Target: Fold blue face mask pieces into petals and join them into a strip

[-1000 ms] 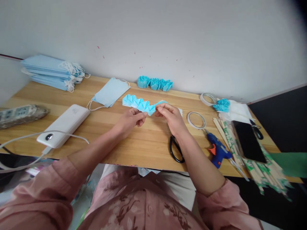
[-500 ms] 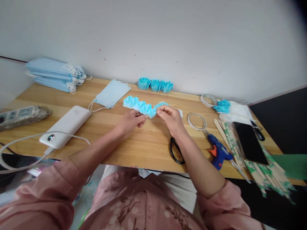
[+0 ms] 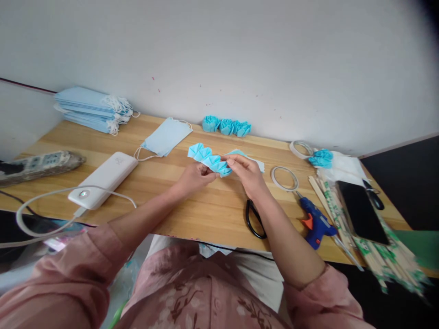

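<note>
Between my hands, above the middle of the table, is a light blue strip folded into a row of pleated points [image 3: 206,155]. My left hand [image 3: 199,177] pinches its lower edge from below. At the strip's right end, the fingers of my right hand [image 3: 246,172] close on the last folds. Beyond my right hand lie some flat blue and white pieces [image 3: 255,162], partly hidden by it. Three blue folded flowers [image 3: 226,126] sit in a row by the wall. Under my right forearm shows a black scissors-like handle [image 3: 252,224].
Stacked masks [image 3: 91,109] and a few loose masks [image 3: 167,137] lie at left, with a white power bank [image 3: 106,180] and a power strip [image 3: 41,164]. At right are tape rolls [image 3: 284,178], a glue gun [image 3: 317,224], a phone [image 3: 361,212], wrapped chopsticks [image 3: 380,262] and another blue flower [image 3: 321,158].
The pleated strip is bunched shorter, and its right end is more folded together between my fingers. The whole view has shifted slightly, so the table things appear further right.
</note>
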{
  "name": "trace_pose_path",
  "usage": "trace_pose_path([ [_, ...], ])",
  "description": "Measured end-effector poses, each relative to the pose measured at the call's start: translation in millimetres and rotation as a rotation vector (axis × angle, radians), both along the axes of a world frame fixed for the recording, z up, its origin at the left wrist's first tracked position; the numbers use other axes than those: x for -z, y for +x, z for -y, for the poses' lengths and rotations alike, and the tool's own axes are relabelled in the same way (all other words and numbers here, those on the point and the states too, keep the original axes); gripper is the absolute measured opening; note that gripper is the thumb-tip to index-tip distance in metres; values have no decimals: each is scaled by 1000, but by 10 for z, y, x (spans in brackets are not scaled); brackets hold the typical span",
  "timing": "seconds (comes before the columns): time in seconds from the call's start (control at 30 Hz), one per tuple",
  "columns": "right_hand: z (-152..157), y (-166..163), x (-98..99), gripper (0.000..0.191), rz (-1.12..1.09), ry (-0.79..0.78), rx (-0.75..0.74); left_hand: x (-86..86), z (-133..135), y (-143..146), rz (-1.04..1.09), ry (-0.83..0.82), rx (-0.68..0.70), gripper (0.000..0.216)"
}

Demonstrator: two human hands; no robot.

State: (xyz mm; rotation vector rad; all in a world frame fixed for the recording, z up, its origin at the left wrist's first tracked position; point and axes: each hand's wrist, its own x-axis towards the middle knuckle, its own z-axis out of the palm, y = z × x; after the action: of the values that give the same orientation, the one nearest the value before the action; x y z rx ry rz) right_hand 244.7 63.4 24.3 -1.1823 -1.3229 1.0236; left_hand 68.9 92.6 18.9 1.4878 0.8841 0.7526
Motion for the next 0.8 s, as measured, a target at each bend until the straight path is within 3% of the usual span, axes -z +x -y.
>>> trace_pose_path([
  [0.13,-20,24,69,30,9,-22,-8,6,8,1,-41,66,13,21],
  [0.3,-32,46,49,27,1,23,62,2,-19,-60,-2,36,40,17],
  [0.43,-43,80,28,28,0,22,107,-7,-96,-125,140,36,-85,12],
  [0.57,-47,94,36,28,9,0,107,-27,-163,-169,399,-106,-270,23],
  [0.67,-41,79,27,25,-2,-8,84,-28,-179,-187,442,-218,-253,32],
  [0.8,-38,70,26,24,32,-26,65,-20,-173,-195,412,-232,-255,35],
])
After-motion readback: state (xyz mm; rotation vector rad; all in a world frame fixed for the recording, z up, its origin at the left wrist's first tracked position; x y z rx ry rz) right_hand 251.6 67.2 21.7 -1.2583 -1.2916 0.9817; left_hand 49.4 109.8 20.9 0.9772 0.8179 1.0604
